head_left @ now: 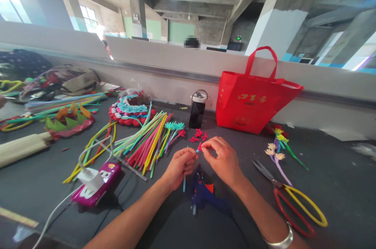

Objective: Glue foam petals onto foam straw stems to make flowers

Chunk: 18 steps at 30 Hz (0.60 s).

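Observation:
My left hand (pixel 180 164) is closed around a thin blue pipe cleaner stem (pixel 184 183) that hangs below the fist. My right hand (pixel 221 159) pinches a small red piece (pixel 199 148) at the stem's top, fingertips meeting those of the left hand. Just beyond the hands lie a few small red flower pieces (pixel 198 135). Below the hands a blue glue gun (pixel 202 194) lies on the dark table (pixel 337 186).
A bundle of coloured pipe cleaners (pixel 147 141) lies left of the hands. Yellow-handled scissors (pixel 293 198) and finished flowers (pixel 279 151) lie right. A red tote bag (pixel 252 96), a black bottle (pixel 197 109), a pink power strip (pixel 96 182) and craft wreaths (pixel 129 109) stand around.

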{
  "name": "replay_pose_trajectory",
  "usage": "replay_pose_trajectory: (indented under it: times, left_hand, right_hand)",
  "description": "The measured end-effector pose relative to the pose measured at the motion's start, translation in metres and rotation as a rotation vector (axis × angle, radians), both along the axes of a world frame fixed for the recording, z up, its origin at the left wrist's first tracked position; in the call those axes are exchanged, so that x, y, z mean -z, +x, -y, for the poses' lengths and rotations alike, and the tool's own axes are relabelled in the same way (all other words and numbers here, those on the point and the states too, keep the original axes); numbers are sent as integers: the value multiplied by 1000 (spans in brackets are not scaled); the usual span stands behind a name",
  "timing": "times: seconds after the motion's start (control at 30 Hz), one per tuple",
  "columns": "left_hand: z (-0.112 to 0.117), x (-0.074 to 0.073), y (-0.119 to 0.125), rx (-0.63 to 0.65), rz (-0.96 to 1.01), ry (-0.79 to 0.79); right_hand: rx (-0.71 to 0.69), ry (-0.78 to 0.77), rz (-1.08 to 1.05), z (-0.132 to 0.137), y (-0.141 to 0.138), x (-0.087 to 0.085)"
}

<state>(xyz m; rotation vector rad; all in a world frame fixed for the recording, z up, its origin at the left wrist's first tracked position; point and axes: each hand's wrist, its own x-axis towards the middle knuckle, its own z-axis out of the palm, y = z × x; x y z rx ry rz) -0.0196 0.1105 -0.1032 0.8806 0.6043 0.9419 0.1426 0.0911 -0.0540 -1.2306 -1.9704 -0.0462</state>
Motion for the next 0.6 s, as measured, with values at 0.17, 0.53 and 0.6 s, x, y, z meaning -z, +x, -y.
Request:
replay_pose_trajectory:
  times: [0.17,0.53,0.6]
  left_hand:
    - [-2,2,0,-31,30,-16]
    - [-6,1,-2,-137,143,51]
    - [-7,1,-3,-168,152,63]
  right_hand:
    - [-8,-19,-98,0,7,-3]
    - [-1,-340,97,21,4,1]
    - [-10,-437,181,34,7,11]
